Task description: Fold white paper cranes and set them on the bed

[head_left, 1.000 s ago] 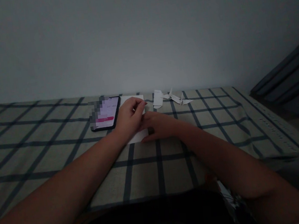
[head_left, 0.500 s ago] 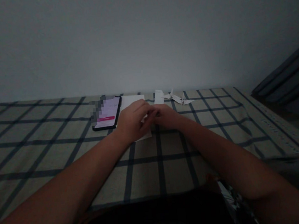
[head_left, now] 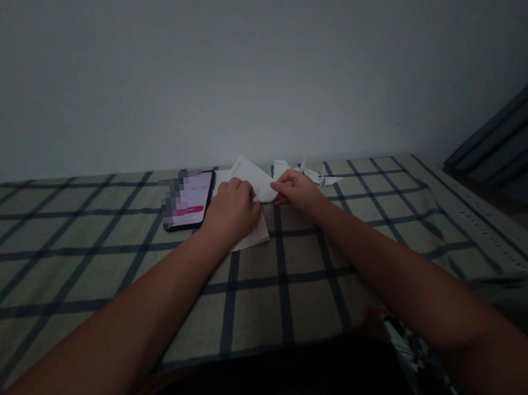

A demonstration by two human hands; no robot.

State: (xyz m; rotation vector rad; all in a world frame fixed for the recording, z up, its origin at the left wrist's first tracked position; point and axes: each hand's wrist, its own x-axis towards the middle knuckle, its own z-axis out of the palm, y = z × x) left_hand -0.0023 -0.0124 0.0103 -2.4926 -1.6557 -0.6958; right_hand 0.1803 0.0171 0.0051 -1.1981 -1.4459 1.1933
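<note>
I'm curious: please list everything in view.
Phone: one, black, left of centre
Held paper: one, white, centre
Lower paper: count unclear, white, beneath left hand
Small paper: one, white, beyond right hand
Folded shapes: count unclear, white, beside small paper
Checked cloth: one, blue-beige, beneath phone
Wall: one, grey, behind
Drape: one, grey, right
Clothing: count unclear, dark, bottom
Unclear item: one, multicoloured, lower right
Left hand: one, bare, on held paper
Right hand: one, bare, pinching held paper
Forearms: two, bare, below
</note>
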